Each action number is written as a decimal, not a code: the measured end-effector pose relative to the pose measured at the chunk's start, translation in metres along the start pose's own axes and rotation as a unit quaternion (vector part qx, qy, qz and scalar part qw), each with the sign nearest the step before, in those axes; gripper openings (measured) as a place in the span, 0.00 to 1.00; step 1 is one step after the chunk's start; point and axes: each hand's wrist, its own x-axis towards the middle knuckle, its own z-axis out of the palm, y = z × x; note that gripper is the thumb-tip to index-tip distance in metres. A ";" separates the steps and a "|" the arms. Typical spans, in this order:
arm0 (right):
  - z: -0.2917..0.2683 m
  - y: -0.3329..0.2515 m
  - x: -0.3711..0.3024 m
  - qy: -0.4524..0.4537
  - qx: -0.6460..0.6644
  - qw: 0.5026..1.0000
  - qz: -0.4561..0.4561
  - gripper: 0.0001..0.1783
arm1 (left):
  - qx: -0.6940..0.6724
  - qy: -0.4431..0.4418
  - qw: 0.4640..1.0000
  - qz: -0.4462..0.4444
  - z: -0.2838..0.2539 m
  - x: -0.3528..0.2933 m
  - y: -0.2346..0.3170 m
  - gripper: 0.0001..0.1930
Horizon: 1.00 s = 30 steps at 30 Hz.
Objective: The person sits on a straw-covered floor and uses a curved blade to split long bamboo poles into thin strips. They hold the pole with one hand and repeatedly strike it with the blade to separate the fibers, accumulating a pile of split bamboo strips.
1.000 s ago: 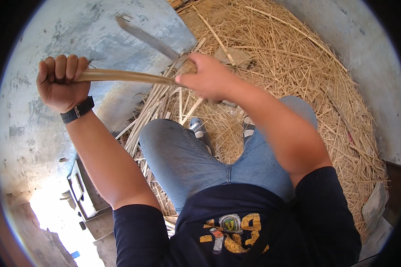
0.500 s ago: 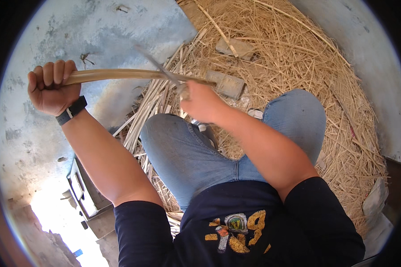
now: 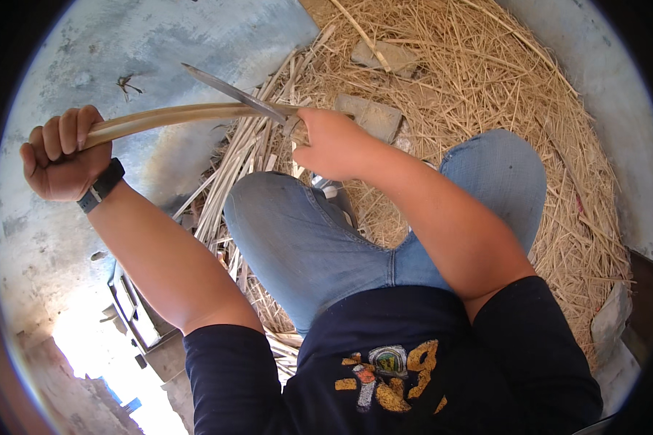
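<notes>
Gripping one end of a pale cane strip in a closed fist, the left hand holds it out to the far left, while the right hand clasps a knife whose blade lies against the strip. Split strips and a heap of shavings on the floor suggest much is done; this strip looks partway trimmed.

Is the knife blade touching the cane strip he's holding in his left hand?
Touching. In the head view the knife blade lies across the pale cane strip beside the right hand, with no gap between them; the left hand grips the strip's other end.
</notes>
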 end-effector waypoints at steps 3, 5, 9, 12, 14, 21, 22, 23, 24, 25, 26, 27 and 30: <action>0.001 0.013 0.004 -0.040 0.080 0.994 0.058 0.32 | 0.021 0.033 0.999 0.028 0.004 0.000 -0.005 0.26; 0.003 0.024 0.014 -0.049 0.082 0.992 0.081 0.32 | 0.017 0.049 0.998 0.040 0.000 -0.001 -0.007 0.26; 0.006 0.027 0.014 -0.005 0.018 0.998 0.064 0.33 | -0.009 0.038 0.999 0.029 -0.003 -0.006 -0.007 0.27; -0.020 -0.011 -0.006 -0.091 0.032 0.993 0.064 0.32 | -0.012 0.014 0.999 0.026 0.003 -0.012 -0.007 0.27; -0.013 -0.021 -0.009 -0.042 -0.007 0.999 0.002 0.32 | -0.018 -0.005 1.000 0.016 0.010 -0.009 -0.008 0.26; 0.006 0.059 0.016 -0.015 -0.136 0.988 0.068 0.21 | 0.018 0.022 0.999 0.032 0.014 -0.002 -0.011 0.26; 0.004 0.059 0.017 -0.027 -0.079 0.992 0.099 0.22 | 0.010 0.024 0.999 0.028 0.018 -0.003 -0.012 0.26; 0.001 0.059 0.018 -0.039 -0.021 0.990 0.131 0.22 | 0.001 0.026 0.999 0.023 0.020 -0.002 -0.013 0.26; -0.005 0.054 0.013 -0.055 0.033 0.984 0.163 0.22 | -0.005 0.008 1.000 0.018 0.024 0.001 -0.016 0.26; -0.007 0.045 0.009 -0.052 0.055 0.988 0.135 0.24 | 0.002 0.010 1.000 0.022 0.023 0.001 -0.015 0.26; -0.006 0.033 0.006 -0.050 0.077 0.990 0.107 0.26 | 0.009 0.010 1.000 0.026 0.020 0.001 -0.014 0.26; 0.000 0.022 0.003 -0.048 0.101 0.990 0.079 0.28 | 0.016 0.012 0.999 0.026 0.019 0.001 -0.012 0.26; 0.022 0.001 -0.002 0.109 -0.020 0.989 -0.101 0.25 | 0.002 0.002 1.000 0.013 0.019 -0.001 -0.008 0.25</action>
